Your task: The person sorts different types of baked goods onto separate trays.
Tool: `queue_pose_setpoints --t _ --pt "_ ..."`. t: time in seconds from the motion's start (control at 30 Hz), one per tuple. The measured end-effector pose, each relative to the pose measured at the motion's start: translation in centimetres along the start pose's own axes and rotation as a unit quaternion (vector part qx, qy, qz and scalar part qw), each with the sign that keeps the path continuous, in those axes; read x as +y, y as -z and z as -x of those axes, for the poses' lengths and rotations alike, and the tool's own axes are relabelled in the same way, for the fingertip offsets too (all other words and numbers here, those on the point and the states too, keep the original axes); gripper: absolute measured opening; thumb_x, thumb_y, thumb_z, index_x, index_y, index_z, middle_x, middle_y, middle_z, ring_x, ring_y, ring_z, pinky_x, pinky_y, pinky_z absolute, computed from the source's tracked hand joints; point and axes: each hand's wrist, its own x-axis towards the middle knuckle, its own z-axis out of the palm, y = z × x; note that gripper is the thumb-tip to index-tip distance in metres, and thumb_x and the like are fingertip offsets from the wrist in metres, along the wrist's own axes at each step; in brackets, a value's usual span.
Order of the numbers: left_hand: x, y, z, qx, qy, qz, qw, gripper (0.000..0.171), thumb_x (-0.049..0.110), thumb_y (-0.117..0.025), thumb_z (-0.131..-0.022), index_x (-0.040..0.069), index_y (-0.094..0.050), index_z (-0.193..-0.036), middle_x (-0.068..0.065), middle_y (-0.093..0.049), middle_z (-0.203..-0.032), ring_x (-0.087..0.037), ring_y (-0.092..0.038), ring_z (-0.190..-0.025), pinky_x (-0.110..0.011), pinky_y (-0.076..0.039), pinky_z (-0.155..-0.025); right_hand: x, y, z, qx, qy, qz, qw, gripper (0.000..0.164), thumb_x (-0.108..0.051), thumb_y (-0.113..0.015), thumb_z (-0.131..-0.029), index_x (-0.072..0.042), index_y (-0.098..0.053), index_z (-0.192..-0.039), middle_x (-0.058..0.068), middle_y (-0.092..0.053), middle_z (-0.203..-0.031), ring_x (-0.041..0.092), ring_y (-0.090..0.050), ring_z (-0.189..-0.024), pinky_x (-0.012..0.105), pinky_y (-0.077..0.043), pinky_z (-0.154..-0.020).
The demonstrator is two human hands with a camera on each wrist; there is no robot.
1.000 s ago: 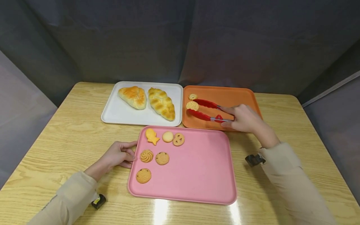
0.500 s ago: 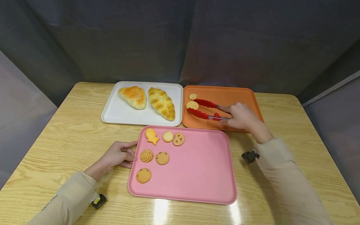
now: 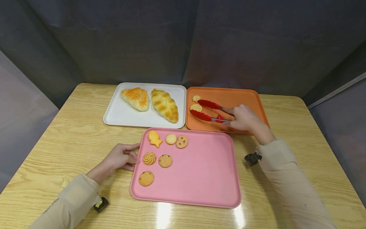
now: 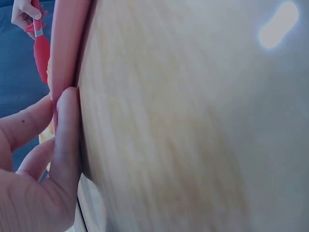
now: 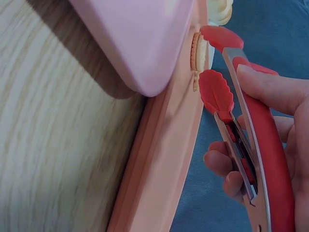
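Note:
In the head view my left hand (image 3: 121, 157) pinches the left rim of the pink tray (image 3: 203, 178). The left wrist view shows the fingers on both sides of that rim. My right hand (image 3: 243, 117) grips red-tipped metal tongs (image 3: 201, 115) over the orange tray (image 3: 237, 95). The tongs are spread, one tip on either side of a round dotted cracker (image 3: 196, 107). Just behind it lies a small ring-shaped cookie (image 3: 196, 98), close by the far tip. In the right wrist view, the thumb presses along one arm of the tongs (image 5: 270, 154), fingers curled around the other.
The pink tray bears several cookies at its left and back, among them a fish-shaped one (image 3: 154, 139) and a pretzel-shaped one (image 3: 181, 142). A white tray (image 3: 114, 111) holds a triangular bread (image 3: 136, 98) and a braided bread (image 3: 165, 105). Dark curtains (image 3: 137, 41) stand behind the table.
My right hand and forearm have shifted slightly to the left, and the tongs sit a little differently around the cracker. The left hand and pink tray stay in place.

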Motion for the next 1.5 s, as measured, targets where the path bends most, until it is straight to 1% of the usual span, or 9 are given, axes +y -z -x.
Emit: queue_pose_setpoints --t 0.23,0.43,0.7,0.8,1.0,1.1,1.2,1.27,1.5 --pt "0.1 -0.1 0.1 -0.001 -0.001 -0.001 1.0000 0.064 -0.011 -0.057 -0.078 -0.004 -0.033 -0.137 -0.010 -0.060 -0.075 -0.018 -0.062 -0.056 -0.038 -0.058 -0.058 0.0 0.3 0.7 0.025 0.009 -0.004 1.000 0.065 -0.032 -0.072 -0.075 0.000 -0.052 -0.128 0.001 -0.046 -0.047 0.019 -0.035 -0.047 0.029 -0.033 -0.045" --pt "0.2 -0.1 0.2 0.000 -0.002 0.001 1.0000 0.064 -0.011 -0.059 -0.078 -0.003 -0.034 -0.137 -0.016 -0.060 -0.078 -0.018 -0.061 -0.056 -0.038 -0.058 -0.058 -0.3 0.6 1.6 0.035 0.019 0.001 0.999 0.064 -0.030 -0.072 -0.075 0.000 -0.051 -0.128 0.000 -0.044 -0.047 0.017 -0.032 -0.045 0.027 -0.031 -0.043" --pt "0.2 -0.1 0.2 0.001 -0.002 0.001 1.0000 0.063 -0.010 -0.059 -0.079 -0.003 -0.035 -0.136 -0.016 -0.059 -0.078 -0.018 -0.062 -0.057 -0.038 -0.058 -0.058 -0.8 0.9 2.9 0.073 0.065 -0.001 0.995 0.059 -0.026 -0.074 -0.074 0.000 -0.055 -0.124 -0.003 -0.038 -0.042 0.011 -0.020 -0.039 0.025 -0.023 -0.038" --pt "0.1 -0.1 0.1 -0.001 -0.002 0.003 1.0000 0.063 -0.010 -0.059 -0.079 -0.003 -0.035 -0.136 -0.017 -0.059 -0.078 -0.018 -0.062 -0.057 -0.038 -0.058 -0.058 -1.1 1.0 3.4 0.089 0.075 -0.004 0.993 0.060 -0.028 -0.076 -0.072 -0.001 -0.057 -0.123 -0.003 -0.041 -0.045 0.010 -0.018 -0.038 0.024 -0.022 -0.036" --pt "0.1 0.0 0.1 -0.003 -0.003 0.003 1.0000 0.064 -0.010 -0.058 -0.078 -0.004 -0.034 -0.137 -0.013 -0.060 -0.075 -0.018 -0.061 -0.056 -0.038 -0.058 -0.058 -1.5 1.1 4.2 0.111 0.096 -0.003 0.989 0.061 -0.027 -0.078 -0.070 -0.001 -0.058 -0.121 -0.005 -0.041 -0.047 0.008 -0.024 -0.037 0.024 -0.027 -0.037" --pt "0.2 0.0 0.2 -0.003 -0.003 0.003 1.0000 0.064 -0.010 -0.058 -0.078 -0.004 -0.034 -0.136 -0.012 -0.060 -0.075 -0.018 -0.061 -0.056 -0.038 -0.058 -0.058 -1.6 1.1 4.5 0.116 0.099 -0.002 0.988 0.062 -0.026 -0.079 -0.069 -0.001 -0.058 -0.121 -0.003 -0.047 -0.052 0.008 -0.030 -0.039 0.024 -0.030 -0.039" --pt "0.2 -0.1 0.2 -0.002 -0.003 0.001 1.0000 0.065 -0.012 -0.058 -0.077 -0.004 -0.034 -0.136 -0.011 -0.060 -0.074 -0.017 -0.061 -0.055 -0.037 -0.058 -0.058 -1.7 1.2 4.9 0.124 0.107 -0.009 0.987 0.062 -0.025 -0.080 -0.067 -0.001 -0.059 -0.120 0.007 -0.063 -0.069 0.007 -0.030 -0.039 0.023 -0.030 -0.039" --pt "0.2 -0.1 0.2 -0.002 -0.003 0.000 1.0000 0.065 -0.012 -0.057 -0.076 -0.004 -0.034 -0.136 -0.011 -0.060 -0.073 -0.017 -0.061 -0.055 -0.037 -0.058 -0.057 -1.9 1.2 5.2 0.127 0.113 -0.015 0.985 0.061 -0.023 -0.081 -0.066 0.000 -0.060 -0.119 0.012 -0.067 -0.082 0.007 -0.027 -0.039 0.023 -0.029 -0.038" --pt "0.2 -0.1 0.2 0.000 -0.004 -0.003 1.0000 0.066 -0.013 -0.057 -0.075 -0.004 -0.034 -0.136 -0.009 -0.060 -0.072 -0.017 -0.061 -0.055 -0.037 -0.058 -0.057 -2.6 1.5 6.2 0.115 0.124 -0.020 0.985 0.055 -0.017 -0.077 -0.069 -0.001 -0.060 -0.119 0.010 -0.066 -0.082 0.006 -0.029 -0.040 0.021 -0.030 -0.037"
